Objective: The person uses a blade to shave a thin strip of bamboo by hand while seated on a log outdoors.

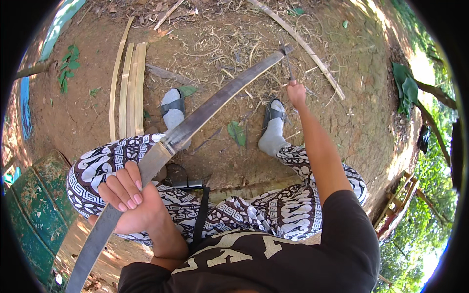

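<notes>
On the ground's left side lie four pale strips (140, 90), side by side with their long edges roughly parallel; one more pale strip (303, 44) slants near the far right corner. One long dark strip (215, 105), edged with a pale line, crosses above the left thigh (115, 158), its near end running out of view. The left hand (134, 195) is closed around it, fingers curled over its face. The right hand (296, 94) grips one knife (287, 61), its blade across the strip's far end; whether they touch, I cannot tell. Two sandalled feet (274, 115) stand apart, with one broad green leaf (237, 133) between them. Brown earth (364, 122) gives room right of the right forearm, toward the ground's right edge.
</notes>
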`<state>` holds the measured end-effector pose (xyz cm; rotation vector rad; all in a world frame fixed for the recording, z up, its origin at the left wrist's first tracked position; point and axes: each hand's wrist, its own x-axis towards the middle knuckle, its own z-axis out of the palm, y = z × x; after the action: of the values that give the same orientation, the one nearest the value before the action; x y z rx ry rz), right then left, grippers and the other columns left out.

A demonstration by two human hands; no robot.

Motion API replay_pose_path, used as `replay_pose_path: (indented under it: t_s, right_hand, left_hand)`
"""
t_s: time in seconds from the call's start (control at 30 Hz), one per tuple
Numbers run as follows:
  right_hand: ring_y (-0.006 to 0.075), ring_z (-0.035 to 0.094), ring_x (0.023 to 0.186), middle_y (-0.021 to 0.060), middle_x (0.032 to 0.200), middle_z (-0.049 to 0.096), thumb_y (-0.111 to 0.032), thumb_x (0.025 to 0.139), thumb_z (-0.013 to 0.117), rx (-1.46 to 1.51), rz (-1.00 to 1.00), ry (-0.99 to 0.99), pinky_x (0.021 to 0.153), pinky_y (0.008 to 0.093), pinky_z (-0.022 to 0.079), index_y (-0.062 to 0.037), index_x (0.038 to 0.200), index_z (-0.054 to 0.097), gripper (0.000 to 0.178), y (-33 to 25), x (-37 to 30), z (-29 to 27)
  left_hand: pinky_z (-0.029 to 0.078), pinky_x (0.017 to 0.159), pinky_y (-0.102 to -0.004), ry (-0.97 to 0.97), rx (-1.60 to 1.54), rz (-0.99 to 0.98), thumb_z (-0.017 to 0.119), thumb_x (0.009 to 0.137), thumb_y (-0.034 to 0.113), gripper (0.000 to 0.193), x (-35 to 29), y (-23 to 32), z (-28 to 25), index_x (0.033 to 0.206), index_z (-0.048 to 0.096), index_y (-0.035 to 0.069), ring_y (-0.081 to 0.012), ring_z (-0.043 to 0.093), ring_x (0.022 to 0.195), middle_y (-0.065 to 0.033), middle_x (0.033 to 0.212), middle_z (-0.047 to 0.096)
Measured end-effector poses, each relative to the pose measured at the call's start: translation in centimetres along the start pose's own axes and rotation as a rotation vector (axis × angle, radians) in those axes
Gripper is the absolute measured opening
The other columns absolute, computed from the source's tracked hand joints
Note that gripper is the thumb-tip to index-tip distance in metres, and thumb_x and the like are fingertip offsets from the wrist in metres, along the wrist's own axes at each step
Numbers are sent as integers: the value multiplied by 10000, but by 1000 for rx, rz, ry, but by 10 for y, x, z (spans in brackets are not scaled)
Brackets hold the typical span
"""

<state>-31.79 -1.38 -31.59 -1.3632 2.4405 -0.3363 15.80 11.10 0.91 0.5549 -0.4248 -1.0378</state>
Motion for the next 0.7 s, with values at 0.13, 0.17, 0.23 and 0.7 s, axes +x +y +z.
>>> replay_pose_path:
  t_s: [0.13, 0.17, 0.23, 0.7]
  right_hand:
    - [435, 636, 740, 278, 761, 643, -219, 758, 605, 95, -128, -114, 724, 492, 481, 56, 775, 638, 277, -41, -22, -8]
    - [417, 626, 696, 265, 728, 636, -214, 757, 609, 146, -134, -139, 698, 483, 479, 54, 748, 622, 268, -46, -35, -9]
    - [363, 583, 615, 227, 661, 602, -201, 756, 618, 233, -125, -207, 643, 461, 463, 45, 694, 580, 256, -57, -69, -9]
    - [400, 571, 612, 237, 618, 563, -172, 793, 602, 251, -372, -317, 623, 440, 469, 16, 707, 560, 211, -142, -196, -92]
  left_hand:
    - [328, 550, -283, 54, 42, 49, 283, 960, 623, 627, -4, 2, -4, 551, 379, 158, -125, 360, 429, 2, 481, 392]
    - [328, 549, -281, 53, 48, 51, 282, 963, 623, 629, -3, 3, -4, 550, 380, 159, -124, 356, 428, 4, 481, 388]
    - [325, 540, -280, 64, 35, 64, 295, 963, 639, 644, -5, 4, -3, 540, 377, 160, -119, 359, 418, 9, 470, 388]
    - [294, 554, -279, -215, -100, 15, 288, 913, 773, 750, -8, 8, -3, 507, 377, 149, -118, 360, 401, 7, 428, 396]
